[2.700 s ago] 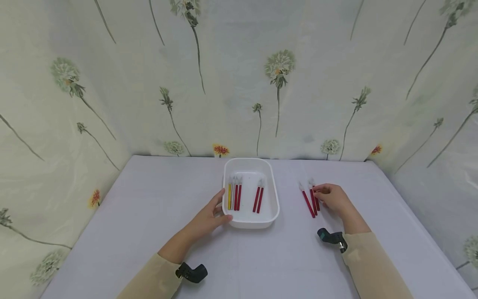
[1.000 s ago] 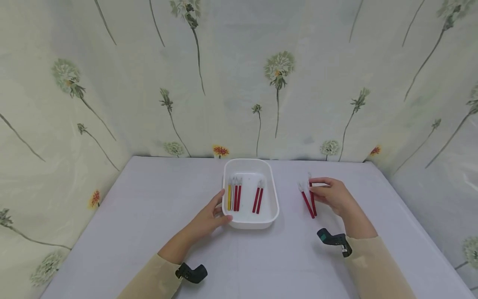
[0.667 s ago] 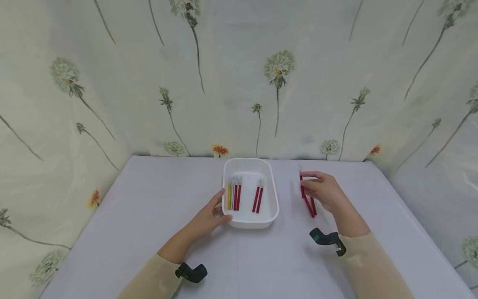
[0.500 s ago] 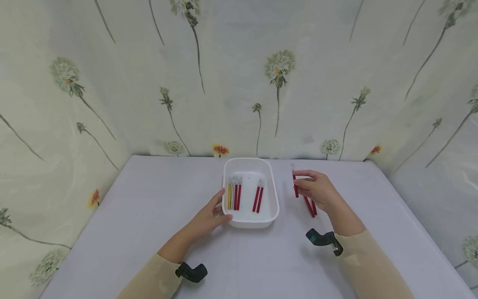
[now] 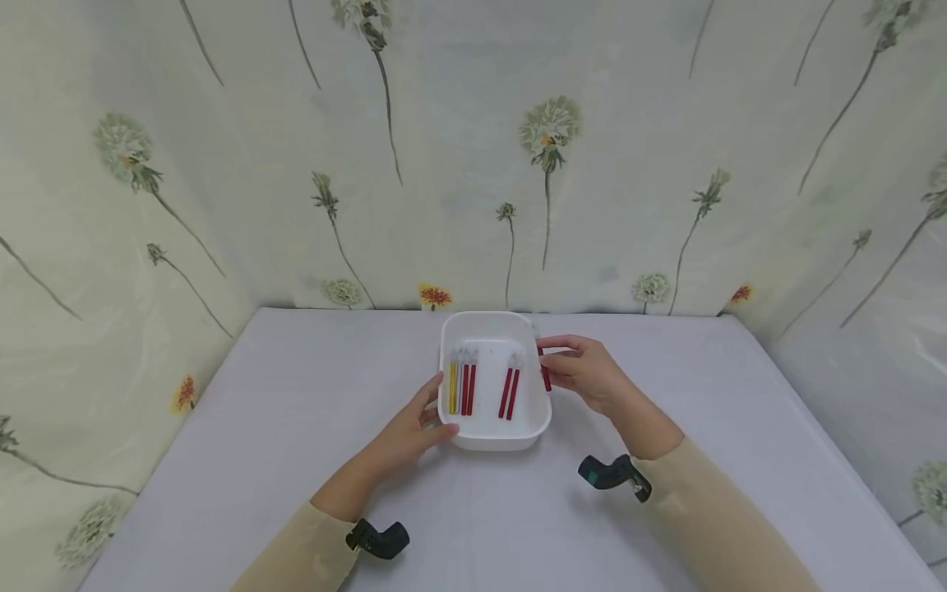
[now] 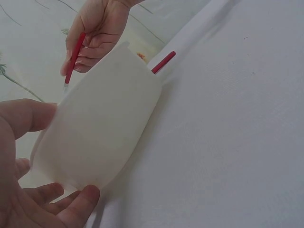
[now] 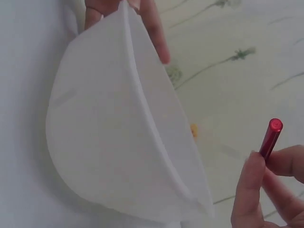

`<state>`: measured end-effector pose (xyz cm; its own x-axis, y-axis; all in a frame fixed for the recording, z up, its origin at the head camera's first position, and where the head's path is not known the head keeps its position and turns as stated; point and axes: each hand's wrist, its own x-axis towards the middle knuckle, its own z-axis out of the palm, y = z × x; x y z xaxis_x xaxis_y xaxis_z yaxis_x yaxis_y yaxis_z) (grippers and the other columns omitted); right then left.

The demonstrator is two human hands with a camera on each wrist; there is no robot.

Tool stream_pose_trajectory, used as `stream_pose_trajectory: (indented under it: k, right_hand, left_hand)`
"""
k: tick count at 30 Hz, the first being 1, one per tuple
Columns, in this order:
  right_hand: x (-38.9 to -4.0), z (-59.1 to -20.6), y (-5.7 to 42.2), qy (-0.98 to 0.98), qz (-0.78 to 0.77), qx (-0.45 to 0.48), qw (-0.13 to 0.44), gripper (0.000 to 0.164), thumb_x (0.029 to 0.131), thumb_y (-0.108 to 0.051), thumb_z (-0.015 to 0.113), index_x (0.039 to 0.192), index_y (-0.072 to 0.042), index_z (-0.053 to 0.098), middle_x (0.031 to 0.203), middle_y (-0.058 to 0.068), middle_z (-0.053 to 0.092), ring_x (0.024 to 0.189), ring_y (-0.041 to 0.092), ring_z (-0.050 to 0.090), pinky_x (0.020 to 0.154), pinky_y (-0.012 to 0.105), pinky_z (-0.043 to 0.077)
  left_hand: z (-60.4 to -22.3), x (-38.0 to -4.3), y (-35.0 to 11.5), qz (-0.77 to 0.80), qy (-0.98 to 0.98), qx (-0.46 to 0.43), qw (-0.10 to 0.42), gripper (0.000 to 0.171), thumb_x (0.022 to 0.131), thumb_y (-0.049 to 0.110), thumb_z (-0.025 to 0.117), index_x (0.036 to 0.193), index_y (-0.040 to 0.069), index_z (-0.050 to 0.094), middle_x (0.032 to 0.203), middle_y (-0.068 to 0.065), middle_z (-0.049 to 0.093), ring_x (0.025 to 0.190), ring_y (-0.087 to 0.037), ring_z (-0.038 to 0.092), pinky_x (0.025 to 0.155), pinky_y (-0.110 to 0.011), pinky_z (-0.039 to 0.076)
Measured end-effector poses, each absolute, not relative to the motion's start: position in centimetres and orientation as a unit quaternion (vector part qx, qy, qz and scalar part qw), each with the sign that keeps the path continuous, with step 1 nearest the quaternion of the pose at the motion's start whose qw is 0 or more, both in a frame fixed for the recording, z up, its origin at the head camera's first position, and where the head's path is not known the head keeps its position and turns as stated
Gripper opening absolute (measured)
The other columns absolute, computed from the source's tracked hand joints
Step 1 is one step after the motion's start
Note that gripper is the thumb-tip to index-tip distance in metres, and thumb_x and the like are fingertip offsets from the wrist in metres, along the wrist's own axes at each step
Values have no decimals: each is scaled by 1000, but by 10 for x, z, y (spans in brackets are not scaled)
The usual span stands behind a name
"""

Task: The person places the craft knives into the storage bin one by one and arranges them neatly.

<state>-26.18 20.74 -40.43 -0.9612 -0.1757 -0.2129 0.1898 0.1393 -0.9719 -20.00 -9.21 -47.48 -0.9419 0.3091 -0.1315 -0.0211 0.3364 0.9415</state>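
A white plastic tray [image 5: 494, 444] stands mid-table. My left hand [image 5: 403, 440] grips its near left corner, thumb at the front and fingers along the side. Between thumb and fingertips my right hand [image 5: 588, 374] pinches a slim red stick with a clear cap [image 5: 546, 376], just over the tray's right rim. The right wrist view shows that stick's round red end [image 7: 275, 124] pointing up at the camera. Inside the tray lie a yellow stick [image 5: 453, 388], a pale one and two red ones on the left, plus a red pair [image 5: 510, 395] further right.
Another red stick [image 6: 164, 61] lies on the white tablecloth [image 6: 223, 142] beyond the tray in the left wrist view; my right forearm hides that spot in the head view. A flower-print curtain [image 5: 444, 164] closes off the table's back and sides.
My right hand picked up a red stick from the loose ones at the right and carried it leftward to the tray's right rim. The left hand has stayed on the tray.
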Motion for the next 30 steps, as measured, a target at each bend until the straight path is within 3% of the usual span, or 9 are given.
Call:
stream_pose_trajectory:
  k: [10,20,30]
  right_hand:
    - [-264,-403,176,745,-648,14,160,43,98,-11,64,139,-1,54,138,28,53,115,37,62,88,31,57]
    - [-270,-408,149,747,-643,24,166,43,97,-7,65,138,2,55,133,28,58,88,19,66,85,31,58]
    - [-275,-422,130,749,-639,63,163,39,97,-8,64,136,-4,58,124,19,63,88,21,65,84,32,59]
  left_hand:
    - [-476,-200,-93,567,806,90,146,90,92,30,74,161,26,17,164,-13,26,142,-36,40,106,-57,42]
    - [-475,-201,-92,567,805,87,150,90,92,30,73,162,27,16,164,-10,25,143,-35,39,106,-57,42]
    - [-474,-200,-92,570,802,88,155,90,92,29,73,162,28,16,164,-10,25,143,-34,39,106,-56,42]
